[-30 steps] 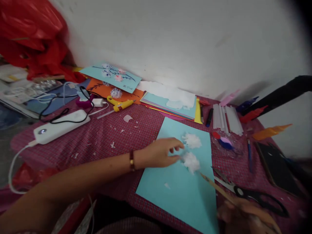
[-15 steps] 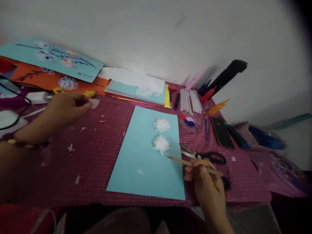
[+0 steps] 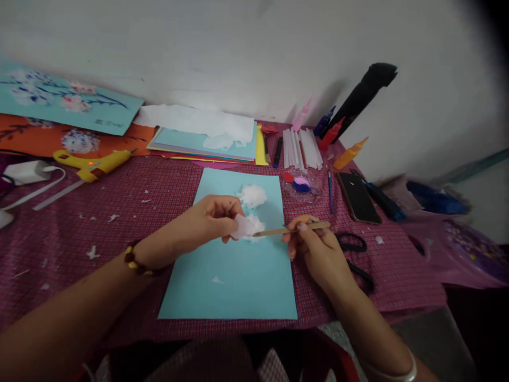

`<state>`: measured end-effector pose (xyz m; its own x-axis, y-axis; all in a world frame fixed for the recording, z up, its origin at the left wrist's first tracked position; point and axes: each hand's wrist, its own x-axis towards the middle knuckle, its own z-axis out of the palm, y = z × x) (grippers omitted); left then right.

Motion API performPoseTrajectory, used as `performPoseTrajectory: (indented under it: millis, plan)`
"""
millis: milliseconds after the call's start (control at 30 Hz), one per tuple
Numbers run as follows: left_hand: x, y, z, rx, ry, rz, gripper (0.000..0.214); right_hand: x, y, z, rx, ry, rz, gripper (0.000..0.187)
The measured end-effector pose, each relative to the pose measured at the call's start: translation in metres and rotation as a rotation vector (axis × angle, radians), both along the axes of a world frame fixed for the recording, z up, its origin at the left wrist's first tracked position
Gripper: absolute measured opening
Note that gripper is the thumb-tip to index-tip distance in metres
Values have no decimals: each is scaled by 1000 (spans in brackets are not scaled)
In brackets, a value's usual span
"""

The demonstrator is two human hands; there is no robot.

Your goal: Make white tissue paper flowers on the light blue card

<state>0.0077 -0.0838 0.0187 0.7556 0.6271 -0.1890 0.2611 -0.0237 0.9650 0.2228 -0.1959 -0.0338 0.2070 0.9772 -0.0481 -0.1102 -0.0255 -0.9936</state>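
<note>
My left hand (image 3: 212,220) pinches a small piece of white tissue paper (image 3: 240,226) above a light blue sheet of paper (image 3: 226,270). In my right hand (image 3: 314,246) is a thin wooden stick (image 3: 274,231), held like a pencil, its tip at or very near the tissue piece. Two fluffy white paper flowers sit on the sheet: the upper flower (image 3: 253,196) shows whole, while the lower flower (image 3: 257,224) is partly behind the tissue and the stick. A tiny white scrap (image 3: 217,279) lies lower on the sheet. Scissors (image 3: 353,244) rest beside my right hand, partly covered by it.
A yellow glue gun (image 3: 95,164) lies at the left. Behind are stacked coloured papers (image 3: 234,151) and finished flower pictures (image 3: 75,101). To the right stand glue sticks (image 3: 310,148), paint bottles (image 3: 332,132), a palette (image 3: 302,185), a thin brush (image 3: 330,191) and a phone (image 3: 358,197).
My left hand has come right with the tissue piece, from near the glue gun to over the blue sheet. The stick has turned more level and risen to the lower flower.
</note>
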Motion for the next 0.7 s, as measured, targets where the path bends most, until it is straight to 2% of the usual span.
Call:
performPoseTrajectory:
  millis: [100, 167, 267, 333, 400, 467, 533, 633, 700]
  plan:
    - [0, -7, -12, 1, 102, -81, 10, -2, 3, -4, -3, 70, 12, 15]
    - [1, -13, -20, 76, 209, -179, 14, -3, 4, -6, -3, 81, 13, 15]
    - [6, -23, -29, 339, 357, -243, 17, -4, 3, -6, -1, 57, 4, 15]
    - [9, -27, -33, 542, 454, -200, 18, -4, 0, -5, 10, 49, -26, 15]
    - [12, -28, -35, 656, 506, -142, 16, -3, -5, -3, 66, 46, -92, 14]
    - [14, -27, -35, 677, 501, -107, 14, -3, -12, -1, 163, 51, -149, 14]
    - [15, -26, -36, 676, 472, -87, 14, -3, -19, 0, 229, 46, -138, 15]
    - [19, -25, -37, 669, 433, -78, 13, -4, -26, -2, 198, -35, -72, 16]
    - [21, -25, -38, 651, 414, -76, 11, -5, -28, -3, 173, -125, -78, 17]
